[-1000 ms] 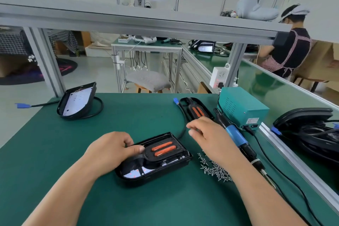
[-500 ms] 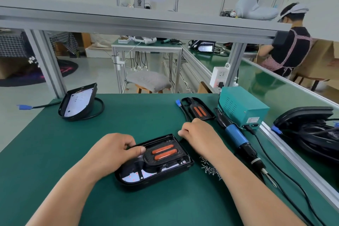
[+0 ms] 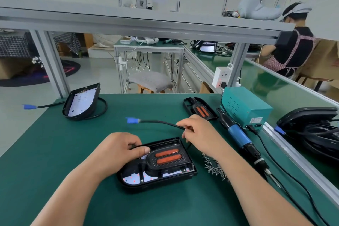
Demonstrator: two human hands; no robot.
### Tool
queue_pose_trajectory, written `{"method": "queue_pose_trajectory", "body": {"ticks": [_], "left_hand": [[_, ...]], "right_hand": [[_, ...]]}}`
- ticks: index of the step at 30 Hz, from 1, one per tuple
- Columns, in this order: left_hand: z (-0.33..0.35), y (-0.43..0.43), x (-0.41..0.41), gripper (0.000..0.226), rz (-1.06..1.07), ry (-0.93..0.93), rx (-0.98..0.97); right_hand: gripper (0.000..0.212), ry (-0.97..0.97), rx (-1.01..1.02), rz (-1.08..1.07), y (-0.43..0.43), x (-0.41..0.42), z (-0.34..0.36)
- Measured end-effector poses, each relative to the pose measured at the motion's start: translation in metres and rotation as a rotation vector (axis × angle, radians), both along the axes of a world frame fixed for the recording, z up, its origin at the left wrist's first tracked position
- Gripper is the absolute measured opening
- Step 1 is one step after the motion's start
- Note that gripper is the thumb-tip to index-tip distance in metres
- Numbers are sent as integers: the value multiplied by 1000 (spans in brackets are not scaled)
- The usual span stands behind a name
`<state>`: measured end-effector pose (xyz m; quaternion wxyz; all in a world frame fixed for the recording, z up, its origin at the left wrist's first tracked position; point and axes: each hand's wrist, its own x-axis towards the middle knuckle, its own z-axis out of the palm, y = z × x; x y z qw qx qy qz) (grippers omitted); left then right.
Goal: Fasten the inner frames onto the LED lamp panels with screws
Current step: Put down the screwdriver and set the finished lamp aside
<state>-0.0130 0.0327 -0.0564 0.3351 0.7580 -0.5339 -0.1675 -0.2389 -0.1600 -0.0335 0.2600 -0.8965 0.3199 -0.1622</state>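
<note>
I have the left hand (image 3: 117, 152) gripping the lamp panel (image 3: 157, 172) on the green table (image 3: 55, 152): its fingers curl over the panel's far rim and the thumb presses on the near end of the inner frame (image 3: 168, 158). The frame sits inside the panel, with two orange strips facing up. The right hand (image 3: 200, 134), just beyond the panel's far corner, pinches a black cable (image 3: 161, 122). The cable's blue plug (image 3: 132, 120) hangs in the air beyond the left hand. Loose screws (image 3: 214, 168) lie under my right wrist. The electric screwdriver (image 3: 238, 135) lies just outside the right hand. A spare inner frame (image 3: 200, 109) lies beyond that hand, and a second lamp panel (image 3: 80, 101) sits well beyond the left hand.
</note>
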Motion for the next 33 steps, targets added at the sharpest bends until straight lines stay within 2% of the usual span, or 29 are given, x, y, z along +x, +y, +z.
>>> {"method": "queue_pose_trajectory", "body": {"ticks": [3, 12, 18, 21, 25, 27, 31, 33], "left_hand": [[1, -2, 1, 40, 39, -25, -56], [8, -4, -7, 35, 119, -138, -180], [9, -4, -10, 33, 132, -70, -198], [11, -5, -12, 32, 135, -61, -214], [11, -6, -16, 30, 145, -35, -251], [11, -7, -16, 35, 152, -21, -263], [8, -4, -12, 74, 135, -42, -290], [6, -3, -11, 75, 179, 47, -320]], "right_hand": [[41, -12, 98, 109, 2, -4, 1], [31, -141, 403, 210, 11, -13, 4], [42, -261, 600, 182, 14, -19, 2], [38, -287, 664, 169, 15, -20, 2], [44, -313, 742, 129, 19, -18, 4], [41, -338, 758, 117, 20, -19, 6], [34, -421, 751, 112, 20, -25, 10], [29, -490, 734, 111, 18, -31, 13]]}}
